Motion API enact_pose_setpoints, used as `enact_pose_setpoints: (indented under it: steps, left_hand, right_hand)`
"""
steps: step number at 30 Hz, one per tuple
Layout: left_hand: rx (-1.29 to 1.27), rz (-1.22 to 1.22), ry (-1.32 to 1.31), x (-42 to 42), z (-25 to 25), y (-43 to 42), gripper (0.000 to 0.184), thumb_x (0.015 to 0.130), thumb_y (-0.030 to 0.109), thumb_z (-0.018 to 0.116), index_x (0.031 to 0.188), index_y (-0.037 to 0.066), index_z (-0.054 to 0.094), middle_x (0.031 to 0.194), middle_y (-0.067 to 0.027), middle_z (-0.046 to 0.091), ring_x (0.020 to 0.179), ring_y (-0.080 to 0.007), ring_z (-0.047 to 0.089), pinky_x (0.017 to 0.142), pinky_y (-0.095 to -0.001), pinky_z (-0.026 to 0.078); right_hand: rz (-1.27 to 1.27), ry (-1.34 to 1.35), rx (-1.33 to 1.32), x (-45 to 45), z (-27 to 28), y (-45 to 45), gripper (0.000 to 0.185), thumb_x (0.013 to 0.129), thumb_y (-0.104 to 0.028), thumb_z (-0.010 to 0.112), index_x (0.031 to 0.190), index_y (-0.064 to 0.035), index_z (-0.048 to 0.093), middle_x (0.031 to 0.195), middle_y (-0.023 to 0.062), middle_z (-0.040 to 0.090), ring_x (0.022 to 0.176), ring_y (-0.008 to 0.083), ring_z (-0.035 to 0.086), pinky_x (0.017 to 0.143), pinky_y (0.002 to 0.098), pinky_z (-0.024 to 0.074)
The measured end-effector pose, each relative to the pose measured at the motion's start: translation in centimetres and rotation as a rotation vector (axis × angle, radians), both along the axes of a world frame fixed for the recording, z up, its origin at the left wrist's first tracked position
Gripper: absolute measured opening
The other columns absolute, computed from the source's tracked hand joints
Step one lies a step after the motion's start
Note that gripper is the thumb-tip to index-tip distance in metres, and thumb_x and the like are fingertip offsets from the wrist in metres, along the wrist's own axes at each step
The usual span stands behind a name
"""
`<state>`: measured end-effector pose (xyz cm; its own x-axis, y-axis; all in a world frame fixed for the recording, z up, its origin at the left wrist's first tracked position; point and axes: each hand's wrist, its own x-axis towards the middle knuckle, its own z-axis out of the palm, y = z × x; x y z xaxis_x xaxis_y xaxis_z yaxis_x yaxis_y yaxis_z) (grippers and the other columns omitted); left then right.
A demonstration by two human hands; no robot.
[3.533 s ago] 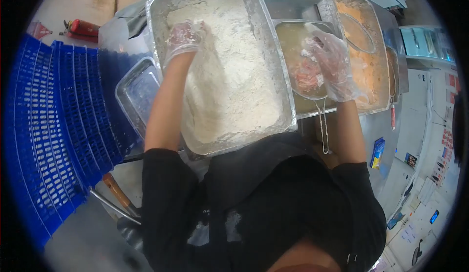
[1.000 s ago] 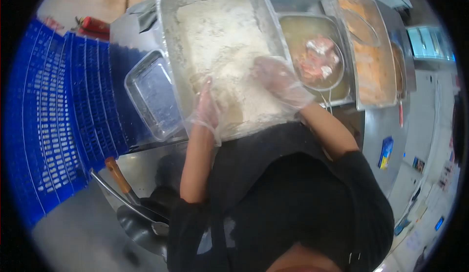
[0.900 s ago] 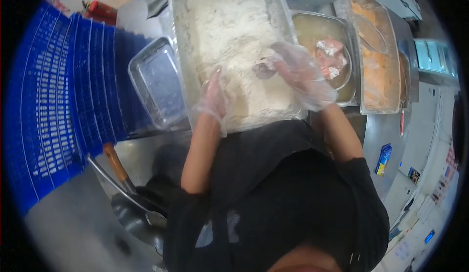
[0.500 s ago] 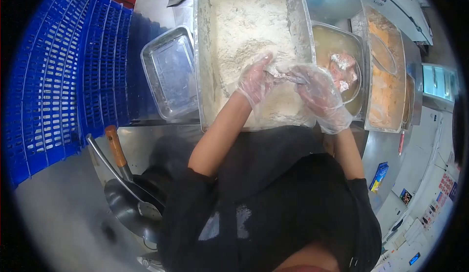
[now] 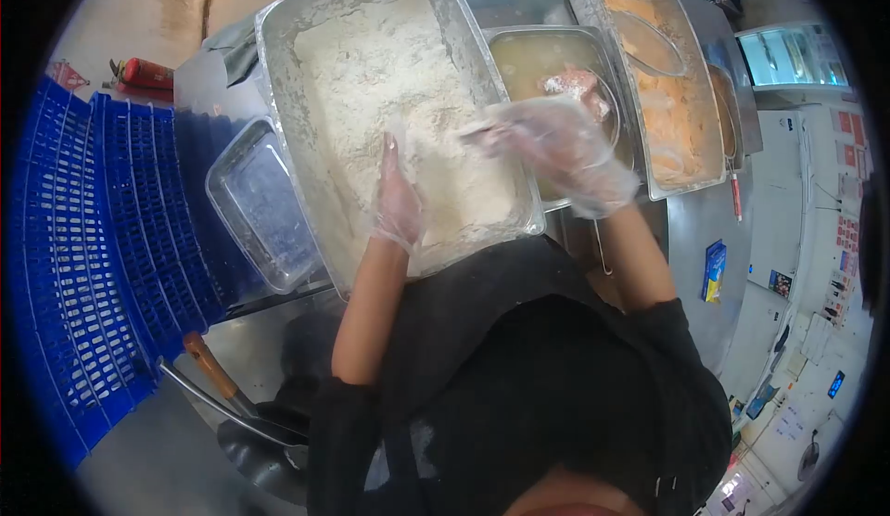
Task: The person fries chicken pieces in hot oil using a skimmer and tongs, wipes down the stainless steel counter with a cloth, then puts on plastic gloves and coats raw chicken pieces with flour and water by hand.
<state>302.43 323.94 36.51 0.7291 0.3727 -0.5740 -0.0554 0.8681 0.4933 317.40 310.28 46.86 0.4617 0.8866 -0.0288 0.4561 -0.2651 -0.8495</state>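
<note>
A large metal tray [image 5: 285, 145] of white flour lies before me. Over its near left part is my left hand [image 5: 399, 203] in a clear plastic glove, fingers stretched forward, holding nothing. My right hand [image 5: 556, 150], also gloved, is above the tray's right rim with its fingers together toward the flour; whether a small piece is between the fingertips is unclear. Behind that hand, raw meat [image 5: 577, 87] dusted with flour sits in a round strainer over a smaller metal pan [image 5: 505, 52] of cloudy liquid.
Right of the pan is a metal tray [image 5: 716, 127] of orange powder with a wire hoop. At left stand an empty metal tray [image 5: 264, 205] and blue plastic baskets [image 5: 102, 247]. A wok [image 5: 255, 460] is at lower left, a blue-yellow packet [image 5: 714, 270] at right.
The hands were together over the flour, fingertips meeting; now they are apart, left to the left and right toward the tray's right rim. The whole view has shifted and tilted.
</note>
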Motion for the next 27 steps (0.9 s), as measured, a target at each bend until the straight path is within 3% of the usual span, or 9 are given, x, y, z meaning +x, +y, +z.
enact_pose_setpoints:
  steps: [3, 8, 9, 11, 14, 16, 20, 22, 27]
  left_hand:
    - [0.022, -0.001, 0.146, -1.4, 1.1, 0.4, 0.057, 0.095, 0.048, 0.035, 0.137, 0.01, 0.037, 0.125, -0.0069, 0.051, 0.107, -0.017, 0.053, 0.084, -0.0294, 0.046]
    - [0.214, -0.02, 0.308, -2.5, 2.2, 0.9, 0.058, 0.096, 0.048, 0.034, 0.14, 0.009, 0.034, 0.127, -0.0067, 0.05, 0.101, -0.0119, 0.054, 0.065, -0.021, 0.042]
    - [0.214, -0.02, 0.31, -2.6, 2.2, 0.9, 0.058, 0.096, 0.048, 0.034, 0.14, 0.009, 0.034, 0.127, -0.0067, 0.05, 0.101, -0.0119, 0.054, 0.065, -0.021, 0.042]
    - [0.197, 0.011, 0.262, -2.5, 2.2, 1.0, 0.058, 0.094, 0.046, 0.041, 0.136, 0.006, 0.037, 0.127, -0.0066, 0.051, 0.113, -0.0174, 0.05, 0.087, -0.0284, 0.043]
    - [0.191, 0.071, 0.281, -2.4, 2.0, 0.9, 0.057, 0.095, 0.046, 0.04, 0.135, 0.006, 0.039, 0.125, -0.0066, 0.052, 0.111, -0.0164, 0.052, 0.085, -0.0264, 0.043]
    - [0.182, 0.085, 0.283, -2.4, 2.1, 0.6, 0.056, 0.095, 0.045, 0.04, 0.134, 0.005, 0.04, 0.124, -0.0066, 0.053, 0.11, -0.0161, 0.052, 0.085, -0.0261, 0.043]
    - [0.179, 0.089, 0.201, -2.9, 1.3, 0.7, 0.053, 0.095, 0.043, 0.04, 0.133, 0.005, 0.04, 0.124, -0.0071, 0.052, 0.11, -0.0168, 0.053, 0.088, -0.0273, 0.043]
    - [0.168, 0.106, 0.226, -3.0, 1.4, 1.0, 0.052, 0.096, 0.042, 0.04, 0.133, 0.005, 0.04, 0.125, -0.0069, 0.052, 0.111, -0.0171, 0.052, 0.088, -0.0272, 0.044]
    - [0.163, 0.135, 0.245, -3.2, 1.1, 1.3, 0.05, 0.097, 0.04, 0.038, 0.134, 0.006, 0.038, 0.128, -0.0065, 0.049, 0.114, -0.0184, 0.05, 0.092, -0.0293, 0.041]
  right_hand:
    - [-0.072, -0.072, -0.076, 2.8, 2.1, -2.5, 0.023, 0.086, -0.018, 0.056, 0.101, -0.0024, 0.064, 0.092, 0.0115, 0.068, 0.088, 0.0203, 0.064, 0.086, 0.0321, 0.0484]
    - [-0.277, -0.196, -0.2, 7.5, -0.3, -4.6, 0.024, 0.084, -0.017, 0.054, 0.099, -0.0018, 0.064, 0.096, 0.0145, 0.066, 0.09, 0.0248, 0.062, 0.086, 0.0352, 0.0457]
    - [-0.23, -0.354, -0.243, 8.8, -2.4, -5.2, 0.025, 0.083, -0.018, 0.055, 0.1, -0.0025, 0.064, 0.097, 0.015, 0.065, 0.09, 0.0272, 0.061, 0.085, 0.0366, 0.0455]
    - [-0.179, -0.511, -0.283, 11.2, -6.5, -5.5, 0.026, 0.082, -0.02, 0.056, 0.1, -0.0032, 0.064, 0.098, 0.0156, 0.064, 0.091, 0.0295, 0.06, 0.083, 0.0379, 0.0452]
    - [-0.206, -0.529, -0.417, 13.6, -11.9, -5.2, 0.028, 0.081, -0.023, 0.057, 0.101, -0.0045, 0.064, 0.096, 0.0166, 0.063, 0.092, 0.0322, 0.058, 0.083, 0.0388, 0.0452]
    - [-0.148, -0.775, -0.308, 14.3, -13.6, -4.8, 0.031, 0.079, -0.025, 0.06, 0.101, -0.0034, 0.063, 0.095, 0.0166, 0.062, 0.093, 0.0308, 0.058, 0.082, 0.0389, 0.0455]
    - [-0.17, -0.554, -0.131, 13.6, -10.8, -5.6, 0.031, 0.078, -0.026, 0.061, 0.096, -0.0014, 0.064, 0.094, 0.0168, 0.062, 0.092, 0.0298, 0.059, 0.081, 0.0391, 0.0455]
    - [-0.313, -0.303, -0.406, 11.1, -4.3, -4.8, 0.03, 0.077, -0.026, 0.062, 0.092, -0.0001, 0.064, 0.09, 0.0176, 0.062, 0.089, 0.0291, 0.06, 0.079, 0.0392, 0.0455]
    - [-0.232, -0.43, -0.449, 9.8, -3.6, -8.6, 0.025, 0.079, -0.023, 0.061, 0.091, -0.0014, 0.065, 0.084, 0.0183, 0.062, 0.083, 0.0317, 0.06, 0.075, 0.0392, 0.0458]
